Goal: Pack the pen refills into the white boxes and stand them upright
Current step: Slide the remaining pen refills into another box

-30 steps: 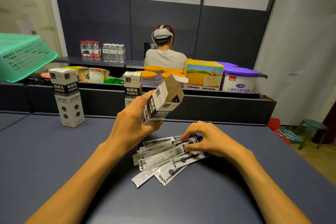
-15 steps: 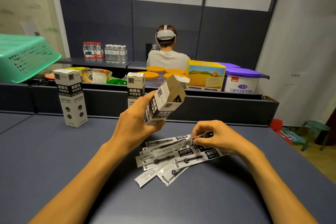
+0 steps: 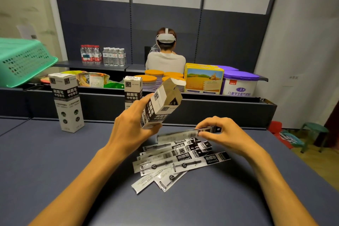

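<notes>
At the centre of the frame the left hand grips an open white box tilted above the table, while just right of it the right hand pinches one refill packet lifted over the loose pile of refills below.
</notes>
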### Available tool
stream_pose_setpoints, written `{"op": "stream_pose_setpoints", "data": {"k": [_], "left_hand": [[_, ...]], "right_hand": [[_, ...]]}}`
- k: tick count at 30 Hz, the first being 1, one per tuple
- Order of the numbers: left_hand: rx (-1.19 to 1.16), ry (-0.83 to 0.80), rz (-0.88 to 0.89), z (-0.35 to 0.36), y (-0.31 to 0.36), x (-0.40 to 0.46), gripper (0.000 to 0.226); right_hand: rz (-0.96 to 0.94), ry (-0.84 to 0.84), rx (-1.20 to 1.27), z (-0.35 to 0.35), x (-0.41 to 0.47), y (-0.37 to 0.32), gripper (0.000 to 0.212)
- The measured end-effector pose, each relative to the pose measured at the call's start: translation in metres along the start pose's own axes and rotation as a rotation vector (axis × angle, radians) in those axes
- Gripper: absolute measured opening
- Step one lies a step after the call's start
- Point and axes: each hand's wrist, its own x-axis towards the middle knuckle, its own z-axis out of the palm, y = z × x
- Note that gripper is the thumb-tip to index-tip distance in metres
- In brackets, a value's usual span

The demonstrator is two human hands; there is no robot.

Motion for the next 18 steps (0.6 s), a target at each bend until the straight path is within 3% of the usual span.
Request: {"op": "stream_pose_setpoints", "data": {"k": [6, 9, 15, 18], "left_hand": [[0.14, 0.015, -0.001, -0.002, -0.006, 0.002, 0.09], [0.207, 0.01, 0.002, -0.001, -0.008, 0.002, 0.091], [0.288, 0.001, 0.034, 0.0, -0.006, 0.001, 0.091], [0.329, -0.001, 0.048, 0.002, -0.005, 0.001, 0.091]], "right_hand": [[-0.121, 0.292, 0.193, -0.031, -0.012, -0.005, 0.022], [-0.18, 0.424, 0.171, -0.042, -0.014, -0.007, 0.025], [-0.4, 0.587, -0.473, -0.049, -0.005, -0.017, 0.027], [-0.454, 0.591, -0.658, -0.045, 0.001, -0.031, 0.024]]}}
